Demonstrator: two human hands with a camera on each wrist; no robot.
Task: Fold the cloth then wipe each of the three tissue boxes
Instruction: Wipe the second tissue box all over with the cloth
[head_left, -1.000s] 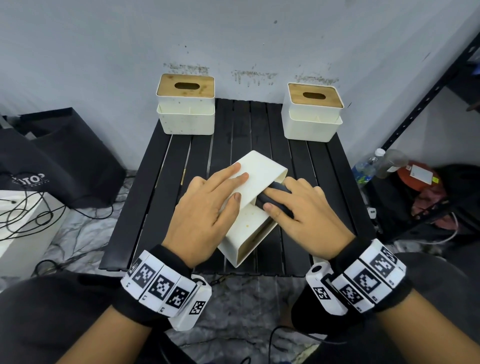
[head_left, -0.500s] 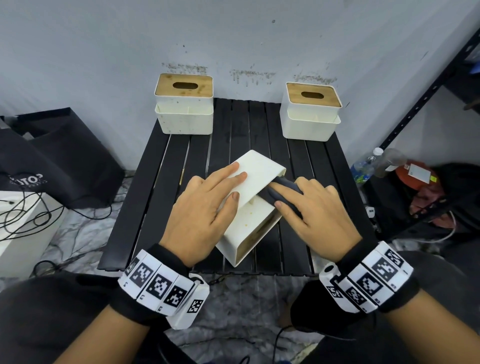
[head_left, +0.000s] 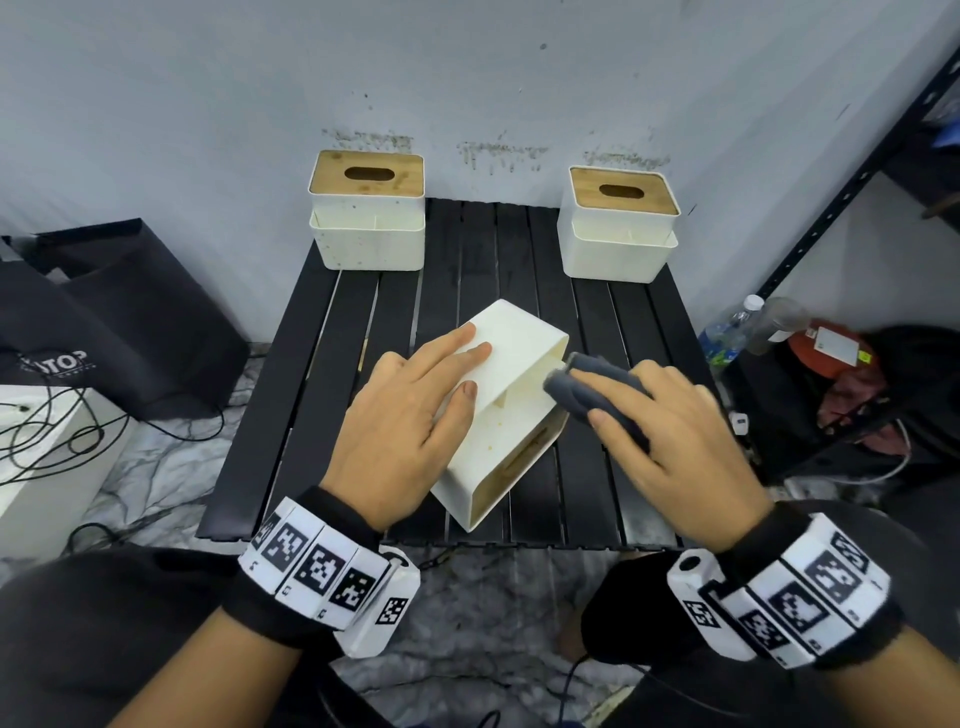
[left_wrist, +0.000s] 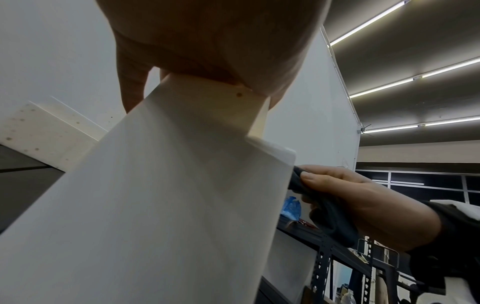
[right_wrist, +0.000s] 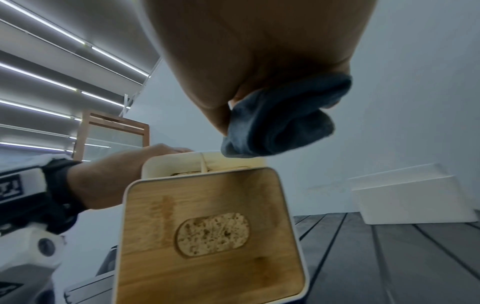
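A white tissue box (head_left: 511, 395) lies tipped on its side in the middle of the black slatted table (head_left: 322, 332), its wooden lid (right_wrist: 213, 232) facing me. My left hand (head_left: 415, 410) rests flat on its upper face with straight fingers. My right hand (head_left: 670, 431) holds a folded grey cloth (head_left: 587, 387) bunched under its fingers, just off the box's right edge. The cloth (right_wrist: 280, 121) hangs above the box in the right wrist view. Two more white tissue boxes stand upright at the back left (head_left: 369, 213) and back right (head_left: 618, 226).
A black bag (head_left: 104, 317) and a white unit with cables (head_left: 47, 452) sit on the floor to the left. A black metal shelf (head_left: 852, 192) rises at the right, with bottles (head_left: 732, 327) and clutter at its foot. A grey wall stands behind the table.
My right hand has slid the cloth to the right, from the box's side face out past its right edge. The left hand and the box have stayed put.
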